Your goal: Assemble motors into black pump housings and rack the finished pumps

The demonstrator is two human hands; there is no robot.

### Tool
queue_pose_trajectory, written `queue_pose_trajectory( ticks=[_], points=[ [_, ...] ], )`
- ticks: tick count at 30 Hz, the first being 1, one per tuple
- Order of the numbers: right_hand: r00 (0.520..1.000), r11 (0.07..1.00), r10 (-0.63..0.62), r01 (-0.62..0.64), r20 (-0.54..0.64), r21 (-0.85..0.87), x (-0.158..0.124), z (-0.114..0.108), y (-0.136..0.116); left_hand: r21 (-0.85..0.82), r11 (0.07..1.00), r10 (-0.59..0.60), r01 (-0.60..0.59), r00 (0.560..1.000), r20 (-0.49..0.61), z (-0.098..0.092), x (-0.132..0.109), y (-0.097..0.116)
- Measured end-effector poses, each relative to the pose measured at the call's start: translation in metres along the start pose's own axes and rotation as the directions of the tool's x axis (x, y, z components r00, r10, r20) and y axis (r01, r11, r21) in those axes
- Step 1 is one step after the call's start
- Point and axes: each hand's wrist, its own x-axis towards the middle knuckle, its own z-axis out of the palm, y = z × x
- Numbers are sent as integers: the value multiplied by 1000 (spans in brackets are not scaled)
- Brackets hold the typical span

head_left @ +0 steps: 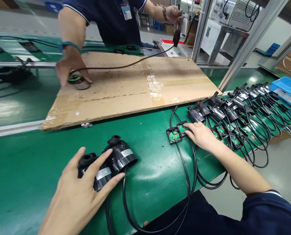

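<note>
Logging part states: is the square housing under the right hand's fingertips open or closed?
Open. The square housing under the right hand shows its green circuit board, no cover on it.

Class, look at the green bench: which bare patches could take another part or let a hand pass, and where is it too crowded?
Bare green mat lies between the cardboard sheet, the two black housings under the left hand, and the circuit boards at the right hand. Most of the cardboard is bare too. The far right is crowded with a row of housings and cables.
</note>
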Motion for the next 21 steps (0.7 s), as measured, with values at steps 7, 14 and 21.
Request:
queue_pose_trajectory(
  ticks=[7, 14, 21],
  points=[
    [932, 930, -360, 356, -36, -97, -30, 16, -11, -33, 997, 77, -75, 995, 58, 15, 26, 3],
    [960, 964, -256, 246, -113, -95, -41, 25, -5, -65, 992, 114, -110, 992, 61, 49, 85, 45],
    [945, 955, -279, 254, -172, -152, -61, 11, 11, -194, 979, 84, -54, 986, 147, 94, 155, 112]
  ],
)
